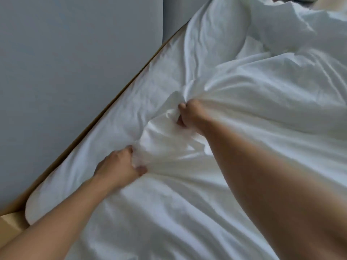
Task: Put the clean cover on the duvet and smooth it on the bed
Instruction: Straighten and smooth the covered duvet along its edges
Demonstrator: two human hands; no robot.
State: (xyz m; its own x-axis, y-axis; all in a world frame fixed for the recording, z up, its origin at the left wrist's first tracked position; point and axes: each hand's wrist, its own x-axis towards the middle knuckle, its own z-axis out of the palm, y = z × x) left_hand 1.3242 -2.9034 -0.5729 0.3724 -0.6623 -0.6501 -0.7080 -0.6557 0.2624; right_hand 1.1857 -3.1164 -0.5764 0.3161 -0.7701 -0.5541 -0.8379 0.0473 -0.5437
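A white duvet cover (253, 113) lies rumpled over the bed, filling most of the head view. My left hand (120, 166) grips a bunched fold of the cover near the bed's left side. Further up, my right hand (189, 114) grips another bunch of the same white fabric, fingers curled round it. Creases fan out from both fists, and the cloth between them is gathered and puckered. Whether the duvet itself is inside the cover cannot be seen.
A white pillow (216, 29) lies at the head of the bed, with more heaped white bedding (293, 21) to its right. A wooden bed frame edge (105, 119) runs diagonally along the left, against a grey wall (65, 62).
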